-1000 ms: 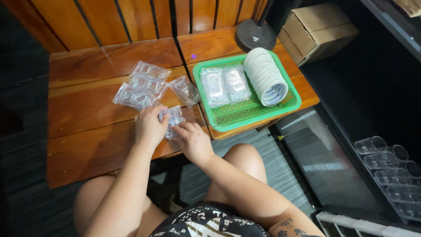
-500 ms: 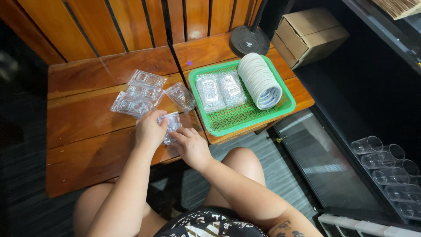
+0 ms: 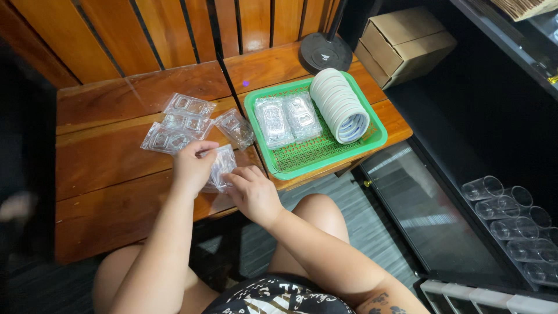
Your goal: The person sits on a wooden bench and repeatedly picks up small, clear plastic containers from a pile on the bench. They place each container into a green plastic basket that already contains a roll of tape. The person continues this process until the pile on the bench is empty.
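A seated person looked down on a wooden table (image 3: pixel 116 174) of broad planks, its slatted back on the far side. On the table's right end sat a green tray (image 3: pixel 302 157) holding a stack of white lids (image 3: pixel 340 104) and two clear packs (image 3: pixel 288 119). Beyond it stood a cardboard box (image 3: pixel 404 40), and clear cups (image 3: pixel 511 227) lay at the near right. Three clear packets (image 3: pixel 186 122) lay loose mid-table. Since a second before, both hands had stayed on the same packet at the near edge, shifting only slightly. The left hand (image 3: pixel 192 166) pinched the top of the packet (image 3: pixel 220 168); the right hand (image 3: pixel 253 195) touched its lower edge with curled fingers, so the handling was unfinished
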